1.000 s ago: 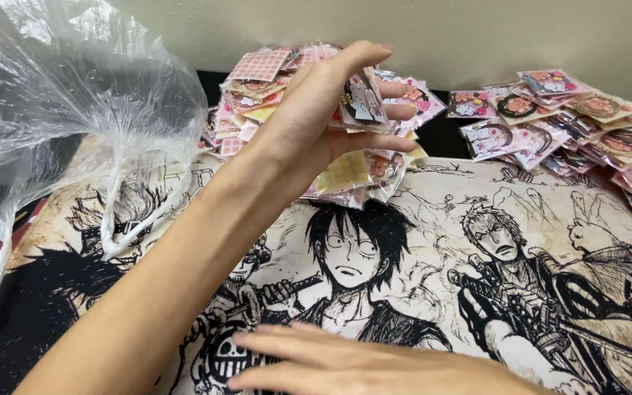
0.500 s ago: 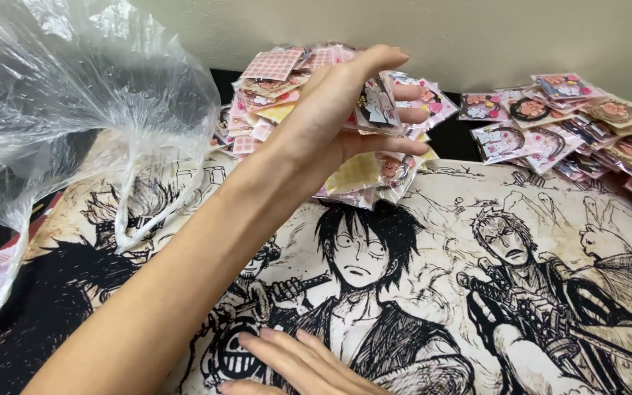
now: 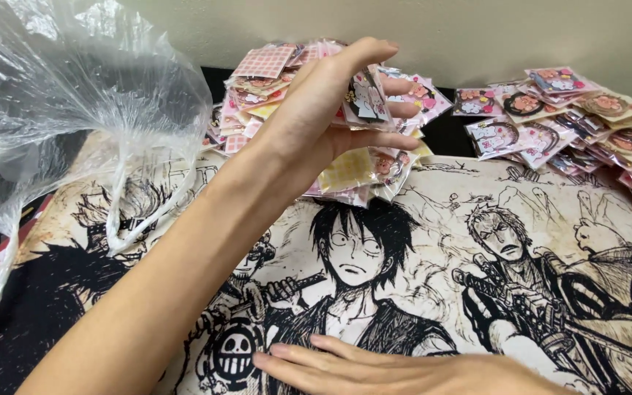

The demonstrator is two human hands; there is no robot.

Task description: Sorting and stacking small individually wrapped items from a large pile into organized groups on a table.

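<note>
Your flat right hand has slid lower across the printed cloth, grasping nothing, while your left hand clutches 1 small packet over the near pile, directly ahead, far edge.

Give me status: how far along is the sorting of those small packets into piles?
Done: two heaps of small packets sit on the cloth, one pile by the hand and another pile at far right. In hand: the left hand grips a few packets above the nearer pile; the right hand lies flat on the printed cloth. Left: the clear plastic bag looks empty, though its inside is hard to read.
</note>
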